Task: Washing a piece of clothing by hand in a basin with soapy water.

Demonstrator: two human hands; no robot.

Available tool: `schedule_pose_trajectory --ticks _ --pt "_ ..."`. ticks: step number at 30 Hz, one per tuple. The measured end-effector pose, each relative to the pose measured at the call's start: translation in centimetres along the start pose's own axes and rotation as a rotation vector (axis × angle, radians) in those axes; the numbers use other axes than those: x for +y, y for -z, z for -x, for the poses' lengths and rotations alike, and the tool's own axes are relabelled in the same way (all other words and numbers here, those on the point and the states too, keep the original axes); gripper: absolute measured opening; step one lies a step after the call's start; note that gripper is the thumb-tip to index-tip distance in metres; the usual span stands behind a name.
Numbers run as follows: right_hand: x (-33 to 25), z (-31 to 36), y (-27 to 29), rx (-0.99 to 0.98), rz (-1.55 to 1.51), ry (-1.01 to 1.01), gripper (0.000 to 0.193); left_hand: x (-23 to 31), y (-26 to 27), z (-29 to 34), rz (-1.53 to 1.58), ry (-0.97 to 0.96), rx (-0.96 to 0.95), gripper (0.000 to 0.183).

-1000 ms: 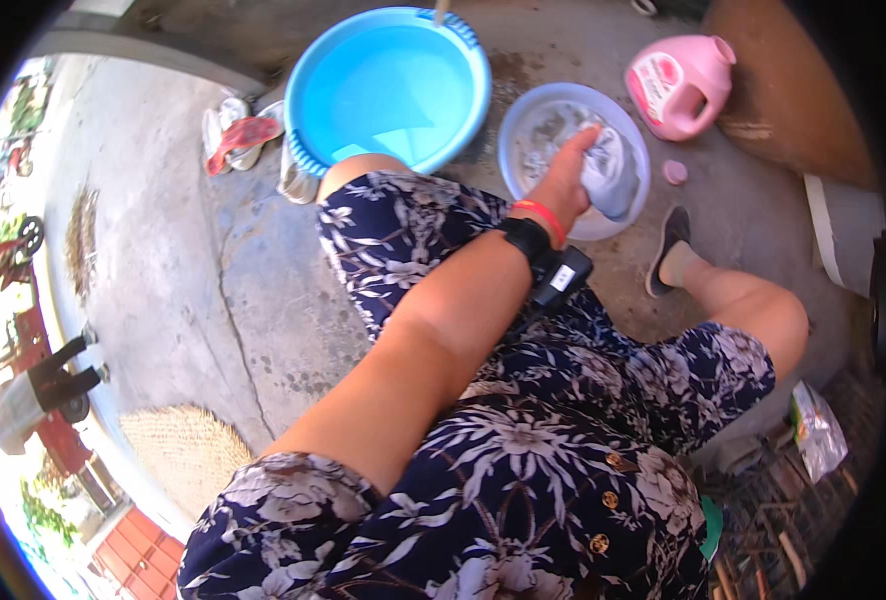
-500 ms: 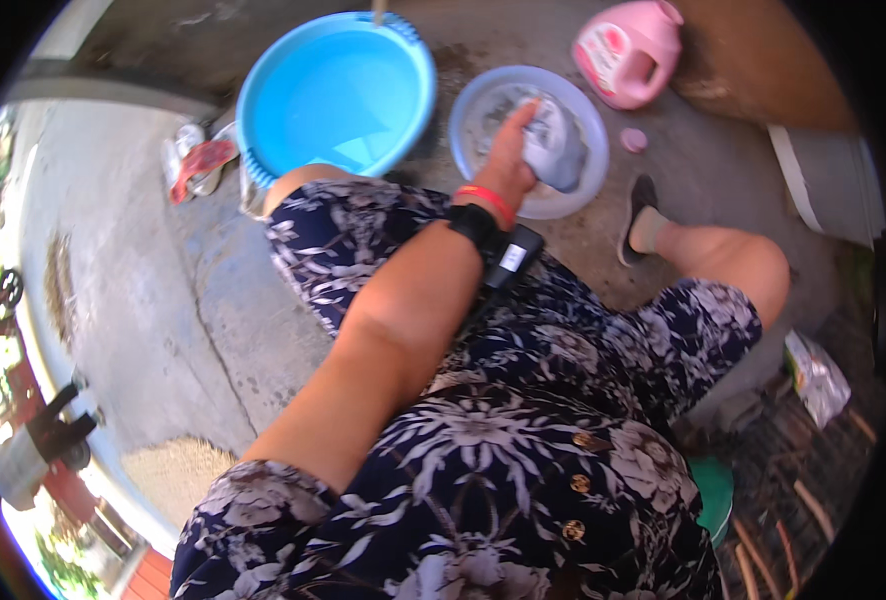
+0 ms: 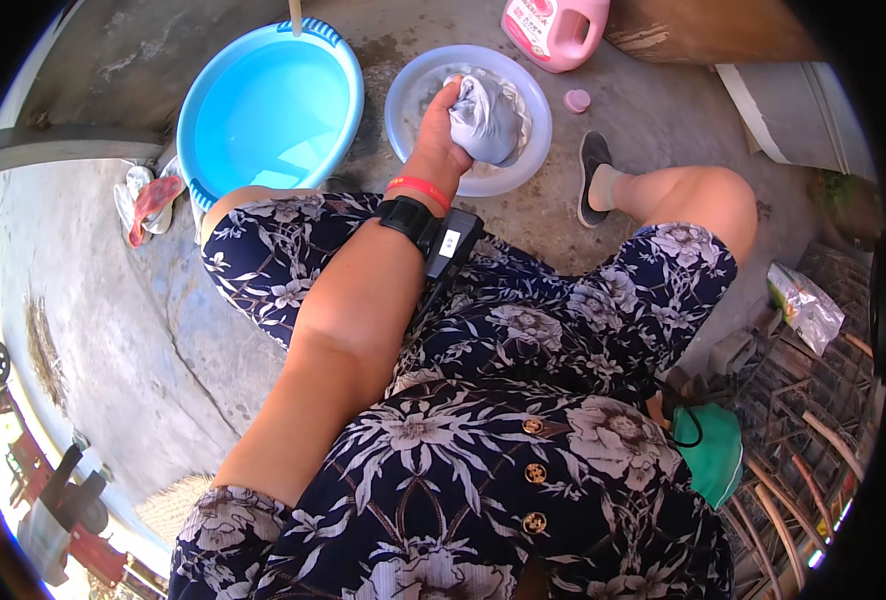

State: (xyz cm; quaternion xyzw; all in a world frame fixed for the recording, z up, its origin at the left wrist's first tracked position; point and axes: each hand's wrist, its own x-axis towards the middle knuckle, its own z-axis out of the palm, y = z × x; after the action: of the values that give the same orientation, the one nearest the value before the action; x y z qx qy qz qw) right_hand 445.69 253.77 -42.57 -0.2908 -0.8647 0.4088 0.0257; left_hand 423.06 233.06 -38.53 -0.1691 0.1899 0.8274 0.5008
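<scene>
My left hand (image 3: 441,135) reaches over a translucent whitish basin (image 3: 399,130), its fingers closed round a bunched, light grey cloth (image 3: 485,122). The thumb lies along the cloth's left side, and most of the other fingers are hidden beneath it. The cloth bulges over the basin's middle and right part, above cloudy, greyish contents. A red band (image 3: 421,187) and a black strap (image 3: 409,222) circle the wrist, with a small black box beside them. My right hand cannot be made out.
A large blue tub (image 3: 273,110) of water stands left of the basin. Beyond the basin are a pink jug (image 3: 555,30) and a pink cap (image 3: 577,101). My shoe (image 3: 593,178) is at right. A green item (image 3: 711,455), a silvery bag (image 3: 809,310) and sticks (image 3: 778,525) lie right of my body.
The view has shifted, so basin, tub and jug sit farther left and higher. My left hand still grips the grey cloth over the basin, and more of the green item shows.
</scene>
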Motion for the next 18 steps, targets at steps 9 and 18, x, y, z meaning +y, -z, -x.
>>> schedule_pose_trajectory --ticks 9,18 --pt "0.27 0.45 0.4 0.021 -0.012 -0.007 0.018 -0.08 -0.33 0.71 -0.015 0.004 -0.026 0.039" --pt "0.22 0.64 0.61 0.024 -0.03 -0.011 0.018 -0.76 -0.08 0.1 -0.034 0.039 -0.004 0.038"
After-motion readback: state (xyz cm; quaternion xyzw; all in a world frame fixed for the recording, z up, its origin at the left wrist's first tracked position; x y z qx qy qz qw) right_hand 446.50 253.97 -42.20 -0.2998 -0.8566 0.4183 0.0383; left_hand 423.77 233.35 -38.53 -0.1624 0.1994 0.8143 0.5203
